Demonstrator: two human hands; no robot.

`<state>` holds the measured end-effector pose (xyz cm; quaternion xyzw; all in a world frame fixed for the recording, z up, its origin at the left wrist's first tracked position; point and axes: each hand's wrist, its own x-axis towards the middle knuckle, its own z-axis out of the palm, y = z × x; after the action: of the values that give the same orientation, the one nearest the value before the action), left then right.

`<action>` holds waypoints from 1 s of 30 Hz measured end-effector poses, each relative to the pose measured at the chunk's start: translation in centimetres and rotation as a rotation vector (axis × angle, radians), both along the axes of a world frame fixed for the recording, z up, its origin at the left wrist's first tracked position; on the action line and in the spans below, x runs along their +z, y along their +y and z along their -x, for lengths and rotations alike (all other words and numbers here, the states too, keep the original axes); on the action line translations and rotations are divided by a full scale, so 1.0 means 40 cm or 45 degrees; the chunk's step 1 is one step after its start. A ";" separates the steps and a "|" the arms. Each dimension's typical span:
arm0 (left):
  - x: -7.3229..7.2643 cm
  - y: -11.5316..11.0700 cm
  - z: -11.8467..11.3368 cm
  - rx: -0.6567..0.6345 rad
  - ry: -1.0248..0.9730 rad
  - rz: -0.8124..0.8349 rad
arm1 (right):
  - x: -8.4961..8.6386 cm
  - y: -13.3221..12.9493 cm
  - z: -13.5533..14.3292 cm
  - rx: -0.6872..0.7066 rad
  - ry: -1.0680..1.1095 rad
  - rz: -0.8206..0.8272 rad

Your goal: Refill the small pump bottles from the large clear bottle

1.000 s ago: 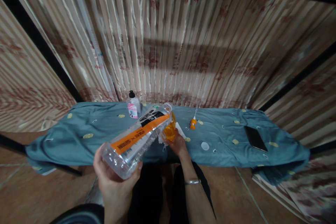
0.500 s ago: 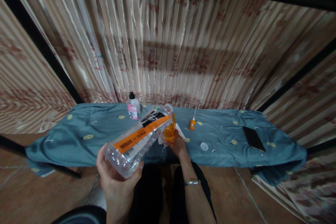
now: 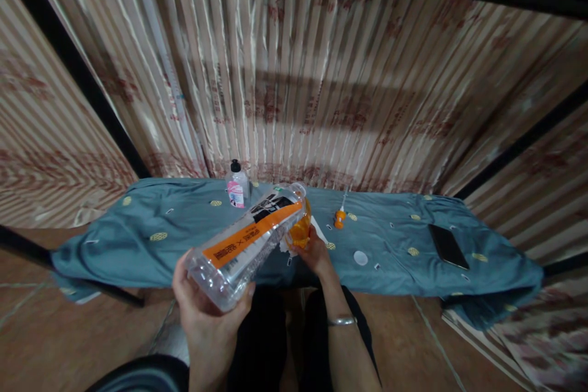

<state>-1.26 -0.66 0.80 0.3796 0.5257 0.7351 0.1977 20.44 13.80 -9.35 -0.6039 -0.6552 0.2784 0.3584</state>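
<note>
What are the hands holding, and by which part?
Left hand: the clear bottle, near its base. Right hand: the orange container, low on its side.

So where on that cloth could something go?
Left of the pink-labelled bottle, and between the small orange piece and dark slab, the cloth lies bare. The middle is crowded: clear bottle, orange container, left hand, right hand.

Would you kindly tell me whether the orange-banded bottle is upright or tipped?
Tipped: the bottle slants away from the left hand holding its base.
</note>
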 end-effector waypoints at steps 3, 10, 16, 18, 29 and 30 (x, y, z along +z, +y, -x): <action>0.008 -0.002 -0.004 0.003 0.011 -0.011 | -0.003 -0.001 0.000 0.016 -0.001 -0.008; -0.005 -0.004 0.009 -0.018 0.004 0.025 | -0.019 0.002 0.010 -0.023 0.022 -0.059; -0.005 -0.007 0.009 -0.025 -0.037 0.019 | -0.020 0.010 0.023 -0.075 -0.025 -0.059; -0.007 -0.008 0.010 -0.030 -0.023 0.016 | -0.020 0.010 0.026 -0.076 -0.045 -0.046; -0.036 0.000 0.014 -0.015 -0.097 0.020 | -0.022 0.007 0.034 -0.105 -0.067 -0.067; -0.036 0.000 0.013 -0.019 -0.108 0.026 | -0.022 0.006 0.034 -0.104 -0.064 -0.065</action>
<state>-1.79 -0.67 -0.64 0.3499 0.5217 0.7436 0.2291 19.09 14.04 -10.22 -0.6276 -0.6458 0.2313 0.3681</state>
